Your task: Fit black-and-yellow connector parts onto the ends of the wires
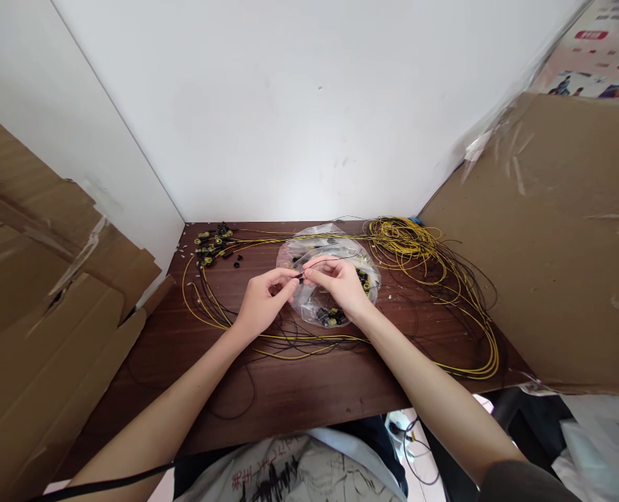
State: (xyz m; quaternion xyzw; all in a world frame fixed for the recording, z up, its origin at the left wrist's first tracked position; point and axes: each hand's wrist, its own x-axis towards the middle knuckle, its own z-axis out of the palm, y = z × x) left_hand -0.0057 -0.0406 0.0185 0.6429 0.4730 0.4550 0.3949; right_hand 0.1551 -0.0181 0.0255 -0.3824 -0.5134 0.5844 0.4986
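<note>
My left hand (264, 301) and my right hand (338, 282) meet above the middle of a dark wooden table (309, 390). Both pinch a small black part (300, 278) on a thin black wire between thumb and fingertips. Right behind and under them lies a clear plastic bag (324, 252) holding several small black and yellow parts. Yellow and black wires (461, 307) loop across the table around the hands.
A heap of assembled black and yellow parts (212, 245) sits at the table's far left. A coil of yellow wire (403, 240) lies far right. Cardboard sheets (550, 237) wall in the right side and the left cardboard (42, 314). A white wall stands behind.
</note>
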